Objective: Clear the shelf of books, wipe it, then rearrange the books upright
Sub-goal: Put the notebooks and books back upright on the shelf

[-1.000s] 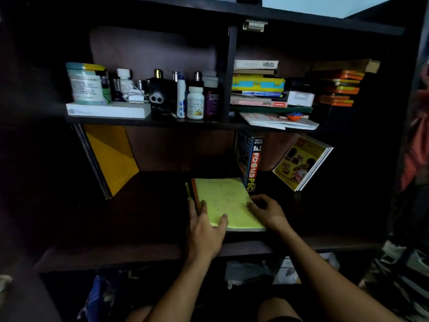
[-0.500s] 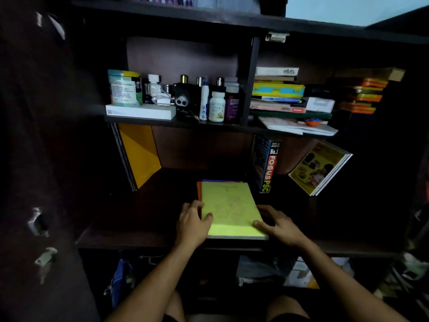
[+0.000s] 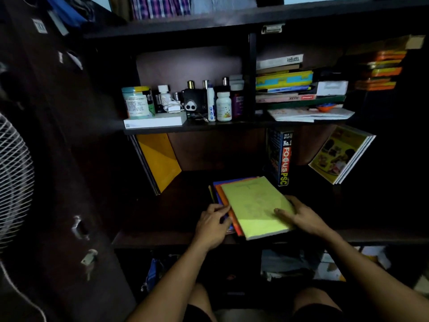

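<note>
Now my left hand (image 3: 212, 225) pinches the left edge of the book stack (image 3: 253, 205), lying flat near the shelf's (image 3: 162, 219) front edge. My right hand (image 3: 301, 217) grips its right side, thumb on the yellow cover.

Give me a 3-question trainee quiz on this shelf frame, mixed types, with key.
1. True or false: the FOCUS PSC book stands upright behind the flat stack.
2. Multiple choice: where is the right hand? A) on the fan B) on the stack's right side, thumb on the yellow-green cover C) holding a bottle
3. Fill in: the left hand has its fingers at the stack's ____ edge.

Key: 1 true; 2 B; 3 left. Whether the left hand has a real grip on the lower books cannot be told; its fingers curl at the orange and blue edges.
</note>
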Demonstrator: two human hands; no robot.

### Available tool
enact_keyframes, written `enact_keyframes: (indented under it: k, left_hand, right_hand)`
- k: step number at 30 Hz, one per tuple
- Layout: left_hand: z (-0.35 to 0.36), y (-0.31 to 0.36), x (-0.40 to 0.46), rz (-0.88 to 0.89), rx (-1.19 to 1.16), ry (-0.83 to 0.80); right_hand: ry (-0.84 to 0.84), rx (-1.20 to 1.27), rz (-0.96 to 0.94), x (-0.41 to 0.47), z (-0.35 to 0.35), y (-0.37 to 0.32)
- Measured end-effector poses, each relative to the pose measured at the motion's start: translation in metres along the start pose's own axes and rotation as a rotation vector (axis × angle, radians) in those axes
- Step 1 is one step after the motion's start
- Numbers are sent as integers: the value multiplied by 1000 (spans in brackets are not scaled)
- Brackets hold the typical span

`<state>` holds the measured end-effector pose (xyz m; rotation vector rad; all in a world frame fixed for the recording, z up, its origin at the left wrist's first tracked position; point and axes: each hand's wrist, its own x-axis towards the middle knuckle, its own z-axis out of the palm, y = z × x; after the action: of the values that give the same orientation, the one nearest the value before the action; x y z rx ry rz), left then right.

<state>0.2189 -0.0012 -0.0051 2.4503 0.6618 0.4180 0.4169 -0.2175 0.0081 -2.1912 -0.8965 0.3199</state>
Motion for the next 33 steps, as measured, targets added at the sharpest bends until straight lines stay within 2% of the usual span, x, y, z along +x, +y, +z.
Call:
enact_keyframes:
  k: [4,8,13,20,24,28,31,33]
  left_hand:
    - [1,14,-3,-68,91,107]
    - [2,13,1,-186,-37,169]
    - [-15,20,7,-334,-318,107]
    - [-18,32,10,-497,-391,156]
    - [-19,39,14,-592,-498,115]
    - [-31,49,1,-593,-588,55]
    - [-45,43,-6,-581,-651,56]
    - [-57,31,-10,-573,-678,65]
  right_hand:
    - [61,100,-5,-9,-3,-6]
    - [44,135,-21,-12,-6,-8]
    - [38,132,-39,-12,-6,-6]
    - [33,94,-64,-12,-4,-4]
    - [-7,72,-60,-7,-6,1]
    - [-13,-56,-78,-5,-2,2]
    - [-26,-214,-182,-5,3,-1]
    - [-104,-312,-243,-7,5,-4]
